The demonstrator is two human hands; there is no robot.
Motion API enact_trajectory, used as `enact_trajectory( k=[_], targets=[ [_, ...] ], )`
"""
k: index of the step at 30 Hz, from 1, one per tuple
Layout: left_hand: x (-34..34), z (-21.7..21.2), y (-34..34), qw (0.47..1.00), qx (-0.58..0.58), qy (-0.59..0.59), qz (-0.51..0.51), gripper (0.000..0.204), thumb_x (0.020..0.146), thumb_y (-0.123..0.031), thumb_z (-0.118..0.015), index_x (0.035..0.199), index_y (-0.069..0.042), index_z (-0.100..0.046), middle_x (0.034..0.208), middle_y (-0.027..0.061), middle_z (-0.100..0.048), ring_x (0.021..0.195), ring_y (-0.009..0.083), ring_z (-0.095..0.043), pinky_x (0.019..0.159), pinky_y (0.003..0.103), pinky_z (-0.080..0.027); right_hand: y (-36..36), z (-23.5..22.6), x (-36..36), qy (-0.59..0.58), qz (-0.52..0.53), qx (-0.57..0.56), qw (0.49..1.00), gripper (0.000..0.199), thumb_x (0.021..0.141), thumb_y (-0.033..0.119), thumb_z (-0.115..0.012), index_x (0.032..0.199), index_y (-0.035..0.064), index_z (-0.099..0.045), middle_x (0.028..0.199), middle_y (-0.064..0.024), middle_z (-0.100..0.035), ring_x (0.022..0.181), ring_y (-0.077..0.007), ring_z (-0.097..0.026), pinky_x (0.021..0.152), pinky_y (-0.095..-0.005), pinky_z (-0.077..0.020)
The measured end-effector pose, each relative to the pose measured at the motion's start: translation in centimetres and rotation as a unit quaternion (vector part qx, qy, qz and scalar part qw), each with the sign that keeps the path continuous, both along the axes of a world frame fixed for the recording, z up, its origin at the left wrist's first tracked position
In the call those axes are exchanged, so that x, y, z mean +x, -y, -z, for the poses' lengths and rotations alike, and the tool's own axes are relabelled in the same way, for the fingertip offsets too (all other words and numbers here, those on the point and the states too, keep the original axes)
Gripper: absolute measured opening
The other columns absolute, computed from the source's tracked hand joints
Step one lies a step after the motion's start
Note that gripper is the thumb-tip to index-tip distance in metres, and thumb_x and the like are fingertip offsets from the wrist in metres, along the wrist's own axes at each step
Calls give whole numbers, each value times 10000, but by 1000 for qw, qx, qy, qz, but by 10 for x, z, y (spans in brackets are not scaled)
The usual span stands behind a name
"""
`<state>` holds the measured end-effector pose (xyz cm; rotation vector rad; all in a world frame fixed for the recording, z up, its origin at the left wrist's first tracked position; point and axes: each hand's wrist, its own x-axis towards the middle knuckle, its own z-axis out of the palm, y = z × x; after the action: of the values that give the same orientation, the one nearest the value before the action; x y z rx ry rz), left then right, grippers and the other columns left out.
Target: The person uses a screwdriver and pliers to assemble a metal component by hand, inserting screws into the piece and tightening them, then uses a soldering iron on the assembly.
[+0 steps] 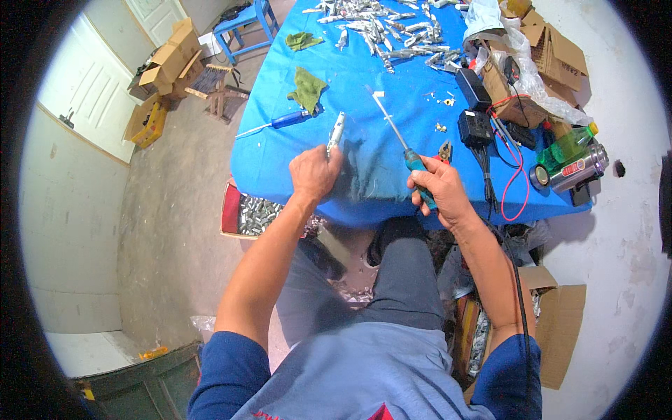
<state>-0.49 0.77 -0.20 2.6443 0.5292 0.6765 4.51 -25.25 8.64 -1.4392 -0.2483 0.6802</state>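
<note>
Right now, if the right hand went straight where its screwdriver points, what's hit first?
Probably the lone silvery piece right of the farther green cloth; depth is unclear, so the screwdriver might pass above it.

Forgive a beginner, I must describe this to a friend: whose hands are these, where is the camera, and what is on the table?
There is no machine here: these are a person's two bare hands. The picture comes from a fisheye camera worn on the head, looking down, so straight edges bend near the rim. The left hand holds a slim, silvery-white piece; the right hand grips a teal-handled screwdriver. Before them is a table covered with blue cloth. At its far end lies a pile of similar silvery-white pieces. Nearer are two crumpled green cloths, a blue-handled screwdriver and, at right, a green-tinted bottle and a silver metal flask.
</note>
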Motion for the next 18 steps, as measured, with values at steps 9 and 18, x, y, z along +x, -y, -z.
enact_trajectory(
  k=[9, 18],
  targets=[
    [-17, -4, 2, 988, -153, 36, -4, 510, 954, -426, -434, 767, -3, -651, 688, 238, -620, 671, 411, -617, 647, 524, -445, -48, 34, 3, 38, 63, 44, 996, 213, 894, 189, -637, 1004, 19, -571, 888, -68, -652, 825, -149, -649, 650, -280, -508],
    [-42, -17, 19, 732, -679, 55, -18, 500, 975, -490, -417, 694, -96, -542, 555, -17, -428, 427, 109, -342, 410, 274, -270, -118, 55, -20, 56, 67, 107, 990, 275, 851, 216, -688, 996, 7, -581, 878, -79, -646, 700, -140, -612, 559, -273, -511]
  ],
)
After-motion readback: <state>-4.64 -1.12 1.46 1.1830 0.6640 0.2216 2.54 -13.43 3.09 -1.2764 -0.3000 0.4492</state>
